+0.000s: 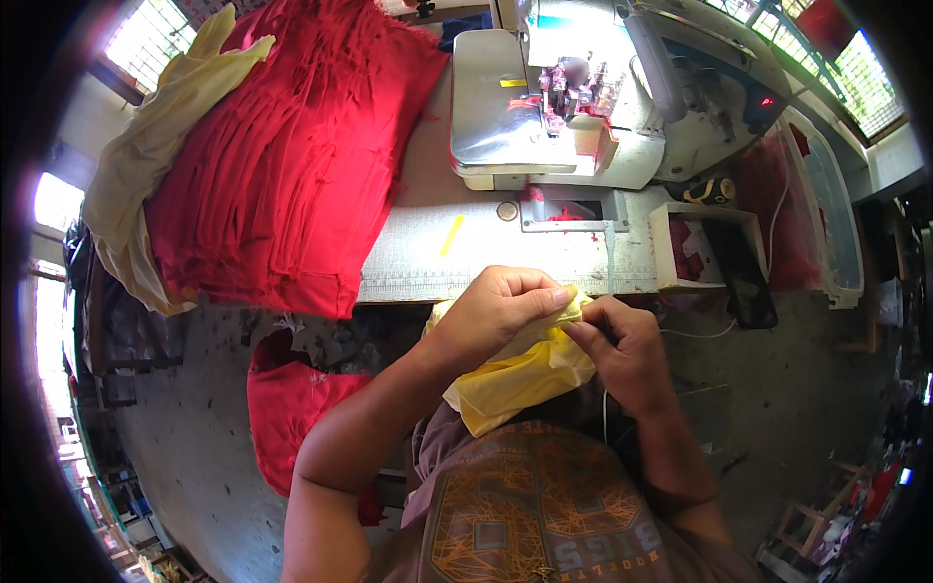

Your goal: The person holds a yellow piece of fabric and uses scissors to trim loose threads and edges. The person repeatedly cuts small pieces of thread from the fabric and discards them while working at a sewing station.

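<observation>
A piece of yellow fabric point(515, 381) hangs over my lap, just in front of the table's near edge. My left hand point(507, 303) pinches its upper edge between thumb and fingers. Close beside it on the right, my right hand point(620, 342) grips the same edge, fingers curled. The cloth drops in loose folds below both hands. Beyond them stands a sewing machine point(680, 107), its lamp lighting the needle area. The metal bed plate point(491, 107) extends to its left.
A tall stack of red fabric pieces point(292, 175) covers the table's left, with pale yellow cloth point(136, 185) draped over its side. At right sit a small box point(671, 248), a black phone point(743, 282) and a tape measure point(714, 190). Red cloth point(292, 408) hangs at lower left.
</observation>
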A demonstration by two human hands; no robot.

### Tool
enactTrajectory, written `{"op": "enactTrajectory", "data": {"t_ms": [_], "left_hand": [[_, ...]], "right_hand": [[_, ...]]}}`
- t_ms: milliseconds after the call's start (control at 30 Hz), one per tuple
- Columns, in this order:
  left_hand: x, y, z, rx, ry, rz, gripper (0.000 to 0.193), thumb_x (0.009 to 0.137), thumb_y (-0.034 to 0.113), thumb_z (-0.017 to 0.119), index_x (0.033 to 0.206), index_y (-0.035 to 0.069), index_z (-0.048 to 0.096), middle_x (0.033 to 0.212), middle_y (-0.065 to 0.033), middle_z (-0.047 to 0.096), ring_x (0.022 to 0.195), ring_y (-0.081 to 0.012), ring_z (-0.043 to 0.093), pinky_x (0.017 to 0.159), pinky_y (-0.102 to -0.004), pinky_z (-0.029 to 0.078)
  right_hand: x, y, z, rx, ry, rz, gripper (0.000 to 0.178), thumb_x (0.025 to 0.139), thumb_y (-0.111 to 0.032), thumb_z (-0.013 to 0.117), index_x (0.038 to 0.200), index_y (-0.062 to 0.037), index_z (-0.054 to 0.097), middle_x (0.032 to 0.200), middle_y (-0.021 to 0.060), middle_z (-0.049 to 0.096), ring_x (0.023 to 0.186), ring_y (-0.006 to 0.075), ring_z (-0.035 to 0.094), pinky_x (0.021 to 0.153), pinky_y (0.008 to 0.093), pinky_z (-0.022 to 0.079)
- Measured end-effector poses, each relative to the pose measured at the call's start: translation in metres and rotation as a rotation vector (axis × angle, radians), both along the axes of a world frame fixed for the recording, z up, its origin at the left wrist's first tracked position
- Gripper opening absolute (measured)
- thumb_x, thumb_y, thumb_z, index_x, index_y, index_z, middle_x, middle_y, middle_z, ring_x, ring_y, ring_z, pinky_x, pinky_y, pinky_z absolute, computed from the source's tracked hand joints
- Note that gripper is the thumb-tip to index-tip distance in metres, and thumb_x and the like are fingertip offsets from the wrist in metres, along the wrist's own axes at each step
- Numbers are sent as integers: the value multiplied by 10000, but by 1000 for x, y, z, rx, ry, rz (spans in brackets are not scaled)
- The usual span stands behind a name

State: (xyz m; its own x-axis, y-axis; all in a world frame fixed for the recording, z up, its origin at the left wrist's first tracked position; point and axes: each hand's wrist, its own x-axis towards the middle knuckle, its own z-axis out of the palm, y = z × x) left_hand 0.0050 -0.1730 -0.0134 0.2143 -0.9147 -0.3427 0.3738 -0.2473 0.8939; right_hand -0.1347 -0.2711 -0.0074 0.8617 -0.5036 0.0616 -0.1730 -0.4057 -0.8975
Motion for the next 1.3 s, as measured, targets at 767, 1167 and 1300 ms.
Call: {"op": "enactTrajectory", "data": {"t_ms": [767, 1167, 1300], "left_hand": [[3, -1, 2, -5, -163, -71, 243, 830, 227, 502, 760, 4, 568, 586, 36, 466, 512, -18, 391, 456, -175, 334], [0, 3, -9, -87, 103, -41, 234, 838, 208, 483, 783, -14, 537, 607, -21, 498, 479, -75, 448, 449, -193, 372], [9, 5, -14, -64, 102, 75, 203, 832, 174, 484, 773, -15, 531, 600, -19, 490, 467, -89, 456, 441, -200, 382]], "right_hand": [[-12, -1, 27, 200, -243, 532, 118, 684, -54, 638, 715, -39, 526, 772, 55, 578, 604, 156, 525, 556, 252, 428], [-8, -8, -2, 729, 176, 153, 235, 793, -87, 516, 1006, -2, 469, 560, -6, 453, 452, 51, 391, 403, 180, 312], [-10, -7, -27, 264, 330, 236, 114, 784, -85, 533, 857, 2, 520, 570, -14, 447, 481, 34, 389, 427, 190, 327]]}}
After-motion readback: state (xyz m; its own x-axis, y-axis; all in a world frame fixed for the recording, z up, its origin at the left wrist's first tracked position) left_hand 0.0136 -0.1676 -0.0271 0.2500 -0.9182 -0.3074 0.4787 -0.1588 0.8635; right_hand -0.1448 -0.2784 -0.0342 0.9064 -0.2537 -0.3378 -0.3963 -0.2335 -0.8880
